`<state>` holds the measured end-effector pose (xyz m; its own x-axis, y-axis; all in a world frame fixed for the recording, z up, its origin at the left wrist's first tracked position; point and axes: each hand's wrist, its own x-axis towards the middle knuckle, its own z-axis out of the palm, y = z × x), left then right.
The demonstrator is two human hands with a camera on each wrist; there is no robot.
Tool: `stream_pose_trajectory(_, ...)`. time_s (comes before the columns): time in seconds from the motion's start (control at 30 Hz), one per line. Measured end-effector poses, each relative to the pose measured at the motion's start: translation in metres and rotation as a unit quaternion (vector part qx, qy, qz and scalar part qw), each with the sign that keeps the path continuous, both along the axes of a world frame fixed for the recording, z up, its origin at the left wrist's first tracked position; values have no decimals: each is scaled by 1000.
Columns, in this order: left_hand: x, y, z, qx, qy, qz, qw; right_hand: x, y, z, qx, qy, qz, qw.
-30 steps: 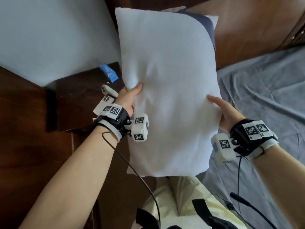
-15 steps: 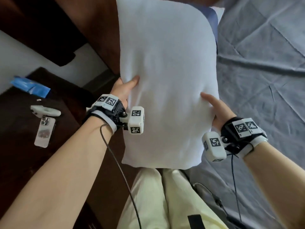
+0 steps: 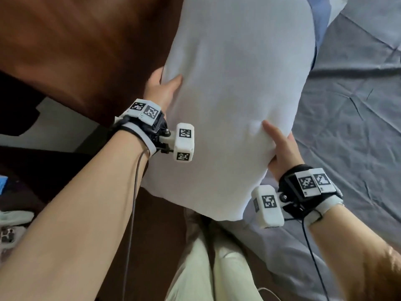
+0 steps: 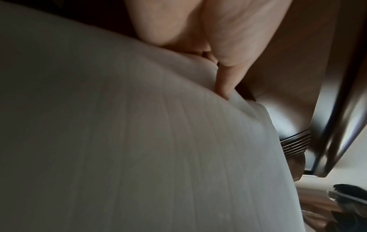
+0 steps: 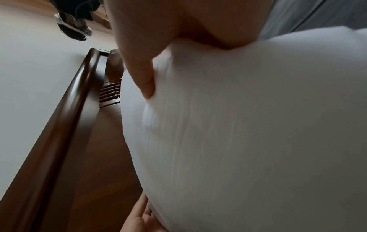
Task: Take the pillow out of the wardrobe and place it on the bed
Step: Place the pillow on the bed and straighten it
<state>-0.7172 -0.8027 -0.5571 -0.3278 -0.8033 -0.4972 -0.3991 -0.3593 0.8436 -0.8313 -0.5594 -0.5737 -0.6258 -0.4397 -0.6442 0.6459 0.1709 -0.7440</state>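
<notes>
Your left hand point(image 3: 161, 89) and right hand point(image 3: 282, 152) pinch the pillow point(image 3: 234, 101) over the bed point(image 3: 347, 127) — only your wrist views show thumbs dug into its fabric.

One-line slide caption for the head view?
Both hands, left and right, grip white pillow held above grey bed.

Matt white cloth pillow point(image 3: 234, 101)

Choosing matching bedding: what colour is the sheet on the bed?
Plain grey-blue, creased fabric bed sheet, unpatterned; the head view shows it best.
</notes>
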Motion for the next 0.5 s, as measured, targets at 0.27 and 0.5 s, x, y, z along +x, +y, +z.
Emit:
stream_pose_trajectory(0.27, -27, -9, -71, 44, -39, -73, 996, -13, -16, -60, 77, 36, -44, 995)
stream_pose_trajectory(0.5, 6, 10, -93, 11, -119, -52, 991, -17, -3, -84, 119, 12, 43, 992)
